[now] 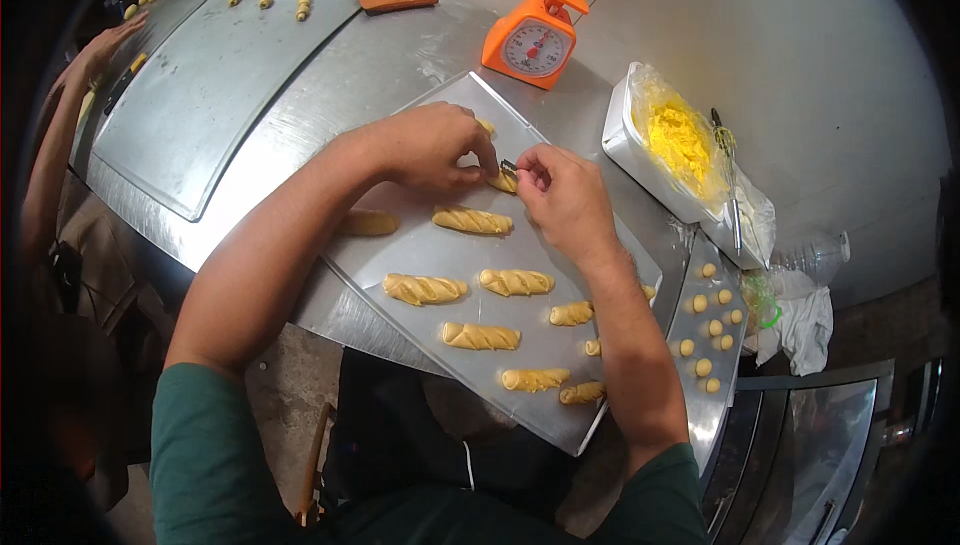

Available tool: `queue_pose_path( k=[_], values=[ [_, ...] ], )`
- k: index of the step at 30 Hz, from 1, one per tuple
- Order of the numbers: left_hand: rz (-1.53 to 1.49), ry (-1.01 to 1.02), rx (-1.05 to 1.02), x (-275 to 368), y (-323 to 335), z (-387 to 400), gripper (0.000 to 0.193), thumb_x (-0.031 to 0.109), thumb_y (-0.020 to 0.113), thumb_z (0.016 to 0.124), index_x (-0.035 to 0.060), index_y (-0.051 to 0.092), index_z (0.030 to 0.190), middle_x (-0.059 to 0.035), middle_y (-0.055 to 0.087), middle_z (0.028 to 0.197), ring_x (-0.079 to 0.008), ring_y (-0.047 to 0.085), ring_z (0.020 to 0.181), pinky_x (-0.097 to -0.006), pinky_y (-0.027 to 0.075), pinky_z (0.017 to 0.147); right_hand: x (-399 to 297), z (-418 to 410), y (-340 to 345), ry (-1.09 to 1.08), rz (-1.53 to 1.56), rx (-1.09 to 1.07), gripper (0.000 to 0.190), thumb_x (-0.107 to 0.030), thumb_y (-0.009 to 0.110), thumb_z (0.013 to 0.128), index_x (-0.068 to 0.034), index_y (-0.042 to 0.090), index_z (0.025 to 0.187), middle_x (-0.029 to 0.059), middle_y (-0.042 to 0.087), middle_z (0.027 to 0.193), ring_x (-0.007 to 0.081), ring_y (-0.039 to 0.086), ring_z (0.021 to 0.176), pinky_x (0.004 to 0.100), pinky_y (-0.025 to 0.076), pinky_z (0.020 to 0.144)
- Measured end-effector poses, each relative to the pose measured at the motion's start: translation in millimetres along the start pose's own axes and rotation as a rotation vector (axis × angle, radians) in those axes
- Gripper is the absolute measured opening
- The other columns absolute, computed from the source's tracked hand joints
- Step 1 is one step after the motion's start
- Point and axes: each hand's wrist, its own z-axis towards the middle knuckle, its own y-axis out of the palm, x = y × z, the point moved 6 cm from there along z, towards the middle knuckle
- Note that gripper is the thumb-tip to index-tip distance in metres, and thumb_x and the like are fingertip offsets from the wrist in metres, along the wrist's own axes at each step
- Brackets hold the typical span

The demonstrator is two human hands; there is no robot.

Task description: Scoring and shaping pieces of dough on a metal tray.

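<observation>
My right hand (559, 192) pinches a thin dark razor blade (508, 167) between thumb and fingertips. The blade is over a yellowish dough roll (505, 182), which is partly hidden by both hands. My left hand (442, 147) is bent at the left end of that roll, thumb and index fingertip close to it; its grip is not clear. Both hands are above a metal baking tray (405, 245). Slashed dough rolls, such as this one (472, 221), lie in rows nearer me. A smooth roll (369, 223) is beside my left forearm. Another roll (487, 126) shows behind my left hand.
An orange kitchen scale (534, 46) stands behind the tray. A white tub (622, 113) of yellow filling, with a whisk (731, 192), is at right. Small dough balls (703, 368) are on the right. Another person's hand (112, 42) is near a second tray (180, 117) at left.
</observation>
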Motion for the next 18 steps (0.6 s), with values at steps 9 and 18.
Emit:
queue_pose_path(
  k=[9, 18],
  values=[
    [0.081, 0.002, 0.063, -10, -17, -3, 0.025, 0.02, 0.083, 0.095, 0.0061, 0.087, 0.116, -0.0177, 0.083, 0.119, -0.0346, 0.078, 0.112, -0.0446, 0.062, 0.1, -2, -43, -36, -0.035, -0.156, -0.023, 0.009, -0.006, 0.075, 0.095, -0.001, 0.073, 0.102, 0.016, 0.076, 0.097, 0.0377, 0.074, 0.095, 0.0499, 0.06, 0.087],
    [0.019, -0.4, -0.146, -35, -53, -47, 0.051, 0.025, 0.095, 0.086, 0.0065, 0.082, 0.132, -0.0119, 0.084, 0.126, -0.0283, 0.08, 0.11, -0.0402, 0.062, 0.098, -2, -92, -84, 0.162, 0.02, 0.024, 0.012, -0.003, 0.078, 0.094, 0.0, 0.075, 0.106, 0.0134, 0.076, 0.094, 0.0249, 0.075, 0.085, 0.037, 0.061, 0.079]
  ],
)
